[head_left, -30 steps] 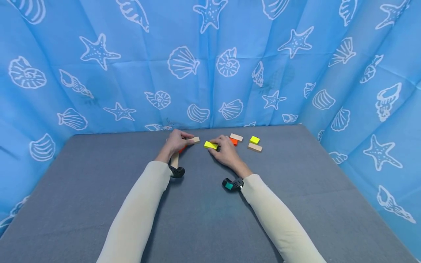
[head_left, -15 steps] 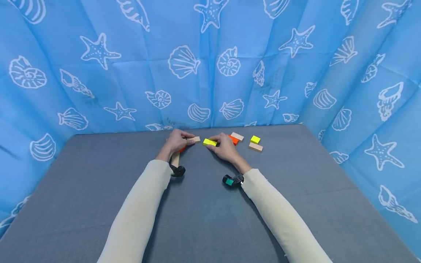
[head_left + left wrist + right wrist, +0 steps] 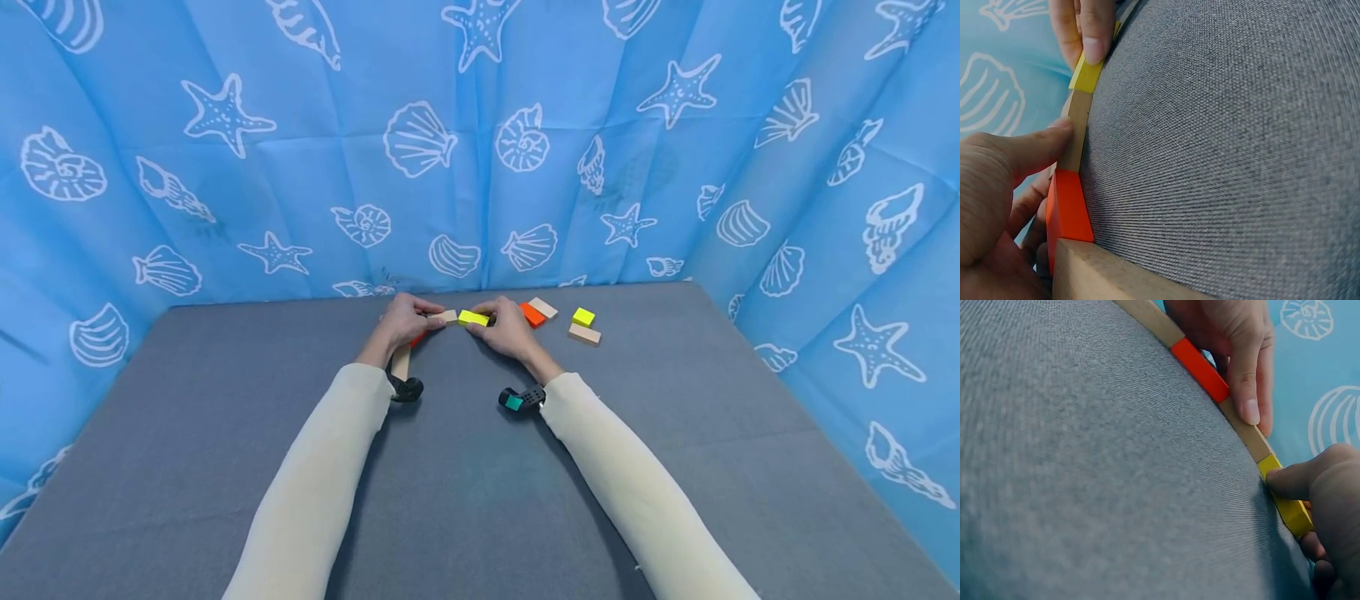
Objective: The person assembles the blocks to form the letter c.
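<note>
My left hand (image 3: pixel 406 323) pinches a plain wooden block (image 3: pixel 1075 134) between thumb and fingers. Against one end of it lies an orange block (image 3: pixel 1072 206), and past that a second plain block (image 3: pixel 1104 275) continues the row toward my wrist. My right hand (image 3: pixel 510 331) pinches a yellow block (image 3: pixel 474 318) lengthwise by its sides. In both wrist views the yellow block's near end meets the end of the plain block that my left hand holds. All of these blocks lie on the grey cloth in one bending line.
Right of my right hand lie a loose orange block (image 3: pixel 533 315), a plain block (image 3: pixel 543 307), a yellow block (image 3: pixel 583 317) and another plain block (image 3: pixel 585 334). Grey cloth covers the table (image 3: pixel 465 500). A blue shell-print curtain (image 3: pixel 315 150) rises behind its back edge.
My right hand has slid the yellow block left and slightly back, closing the gap to the plain block. The left hand has stayed in place.
</note>
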Demonstrator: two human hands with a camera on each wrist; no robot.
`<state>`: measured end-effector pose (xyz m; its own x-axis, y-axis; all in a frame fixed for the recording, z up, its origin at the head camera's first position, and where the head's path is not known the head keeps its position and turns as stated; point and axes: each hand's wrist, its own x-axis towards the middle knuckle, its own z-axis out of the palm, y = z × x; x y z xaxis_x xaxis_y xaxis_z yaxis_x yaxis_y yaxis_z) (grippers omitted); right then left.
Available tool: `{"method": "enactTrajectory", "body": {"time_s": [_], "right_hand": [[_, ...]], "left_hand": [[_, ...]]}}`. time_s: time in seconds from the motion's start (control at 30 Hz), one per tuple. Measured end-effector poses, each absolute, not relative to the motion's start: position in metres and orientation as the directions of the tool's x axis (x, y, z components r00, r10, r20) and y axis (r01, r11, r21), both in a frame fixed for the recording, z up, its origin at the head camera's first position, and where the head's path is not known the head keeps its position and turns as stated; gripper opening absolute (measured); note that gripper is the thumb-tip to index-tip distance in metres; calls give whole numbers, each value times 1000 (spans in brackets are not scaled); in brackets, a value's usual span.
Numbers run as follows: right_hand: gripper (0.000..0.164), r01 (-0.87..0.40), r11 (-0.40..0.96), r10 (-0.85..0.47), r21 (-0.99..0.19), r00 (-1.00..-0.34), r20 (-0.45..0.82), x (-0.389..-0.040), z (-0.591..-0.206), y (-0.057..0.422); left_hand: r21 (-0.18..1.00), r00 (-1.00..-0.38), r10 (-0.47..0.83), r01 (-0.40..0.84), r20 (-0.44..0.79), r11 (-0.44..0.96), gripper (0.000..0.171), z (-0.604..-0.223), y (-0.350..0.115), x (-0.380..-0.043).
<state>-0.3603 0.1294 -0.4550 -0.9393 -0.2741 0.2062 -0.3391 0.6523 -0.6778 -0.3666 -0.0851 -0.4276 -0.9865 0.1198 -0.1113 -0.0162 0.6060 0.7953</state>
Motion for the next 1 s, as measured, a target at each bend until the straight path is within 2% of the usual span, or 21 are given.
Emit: {"method": "enactTrajectory", "body": {"time_s": [1.0], "right_hand": [[32, -332, 632, -239, -700, -943, 231, -352, -456, 129]], "left_hand": [[770, -986, 126, -2, -106, 638, 31, -428, -85, -366]]}}
